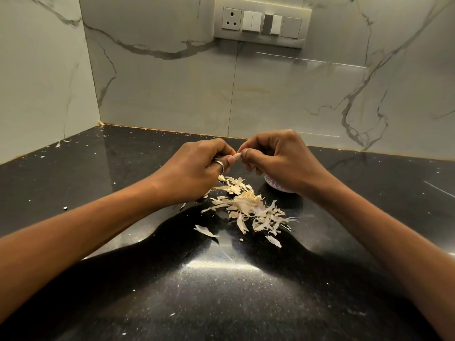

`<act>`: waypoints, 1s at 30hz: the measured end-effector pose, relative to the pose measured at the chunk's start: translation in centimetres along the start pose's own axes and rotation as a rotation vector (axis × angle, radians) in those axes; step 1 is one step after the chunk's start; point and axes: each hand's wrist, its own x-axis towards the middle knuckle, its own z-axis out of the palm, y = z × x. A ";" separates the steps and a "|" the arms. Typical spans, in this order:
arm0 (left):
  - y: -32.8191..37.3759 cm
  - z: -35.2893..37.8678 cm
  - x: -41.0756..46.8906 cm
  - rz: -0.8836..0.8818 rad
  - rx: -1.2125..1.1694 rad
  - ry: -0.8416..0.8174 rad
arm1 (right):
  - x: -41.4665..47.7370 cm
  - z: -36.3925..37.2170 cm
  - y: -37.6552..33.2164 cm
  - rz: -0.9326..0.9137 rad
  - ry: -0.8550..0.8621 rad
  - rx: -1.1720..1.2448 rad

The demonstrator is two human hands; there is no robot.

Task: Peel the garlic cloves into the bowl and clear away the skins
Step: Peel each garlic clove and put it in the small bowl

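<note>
Both hands are curled in tight and meet in mid-air: the left hand, with a ring on it, and the right hand each pinch an end of one garlic clove between thumb and fingertips. The little white bowl with a purplish pattern sits right under the right hand, mostly covered, so I honestly can't tell what's in it. The skins lie in a loose pile on the black counter just below and between the two hands.
</note>
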 end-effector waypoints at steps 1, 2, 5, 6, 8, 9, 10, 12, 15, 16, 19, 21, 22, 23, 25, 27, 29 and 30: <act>0.0 0.0 0.0 0.004 0.005 -0.003 | 0.0 -0.1 0.0 0.022 -0.016 0.042; 0.0 0.0 0.0 0.008 0.004 -0.006 | -0.1 -0.2 -0.1 0.046 -0.030 0.086; 0.2 -0.1 -0.2 0.029 -0.012 -0.005 | -0.3 -0.2 -0.3 0.111 -0.046 0.202; 0.2 -0.2 -0.2 0.035 -0.016 -0.002 | -0.3 -0.2 -0.4 0.130 -0.049 0.227; 0.2 -0.2 -0.2 0.048 -0.024 0.002 | -0.4 -0.2 -0.4 0.160 -0.054 0.253; 0.2 -0.2 -0.2 0.057 -0.028 0.003 | -0.3 -0.2 -0.4 0.172 -0.055 0.265; 0.1 -0.2 -0.2 0.068 -0.030 0.005 | -0.4 -0.1 -0.4 0.184 -0.055 0.284; 0.0 -0.3 -0.2 0.093 -0.035 0.016 | -0.4 0.0 -0.5 0.202 -0.047 0.326; -0.2 -0.5 0.0 0.112 -0.063 0.048 | -0.4 0.0 -0.8 0.219 -0.028 0.412; -0.3 -0.6 0.1 0.115 -0.068 0.057 | -0.3 -0.1 -0.9 0.225 -0.024 0.445; -0.4 -0.6 0.2 0.128 -0.066 0.057 | -0.3 -0.4 -1.0 0.241 -0.036 0.486; -0.3 -0.6 0.2 0.129 -0.064 0.044 | -0.3 -0.6 -1.1 0.258 -0.057 0.492; -0.3 -0.6 0.1 0.123 -0.064 0.037 | -0.3 -0.7 -1.1 0.266 -0.071 0.493; -0.3 -0.6 0.1 0.118 -0.064 0.030 | -0.3 -0.8 -1.1 0.271 -0.084 0.489; -0.4 -0.6 0.1 0.113 -0.068 0.016 | -0.3 -1.0 -1.0 0.279 -0.106 0.477; -0.4 -0.5 0.1 0.123 -0.070 0.006 | -0.2 -1.1 -1.0 0.289 -0.120 0.476; -0.3 -0.6 0.0 0.131 -0.074 -0.001 | -0.2 -1.1 -0.9 0.290 -0.131 0.476; -0.3 -0.7 0.0 0.127 -0.078 -0.007 | -0.2 -1.2 -0.9 0.287 -0.137 0.475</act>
